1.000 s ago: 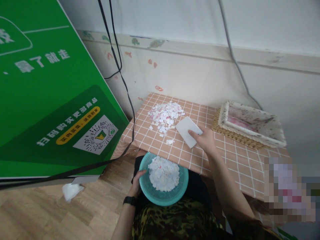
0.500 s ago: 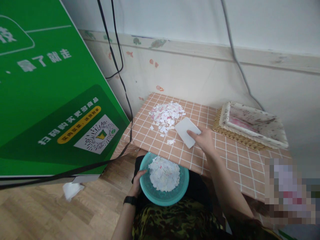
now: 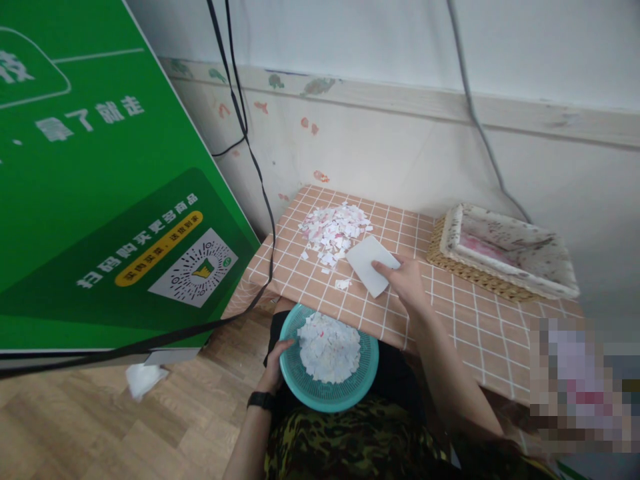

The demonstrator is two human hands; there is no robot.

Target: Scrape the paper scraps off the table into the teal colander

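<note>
Many scraps (image 3: 330,350) already lie in the basin (image 3: 369,363) the left hand (image 3: 275,363) grips, but a pile (image 3: 336,229) remains on the bench (image 3: 400,228), beyond the card (image 3: 367,265) pinched in the right hand (image 3: 407,279).

A paper-scrap pile (image 3: 336,229) lay on the tablecloth (image 3: 460,327), left of the wicker basket (image 3: 475,272); in front, a colander (image 3: 369,370) held more paper scraps (image 3: 329,350).

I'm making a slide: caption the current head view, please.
Right hand holds a white panel beside paper scraps; left hand grips a teal colander of paper pieces.
</note>
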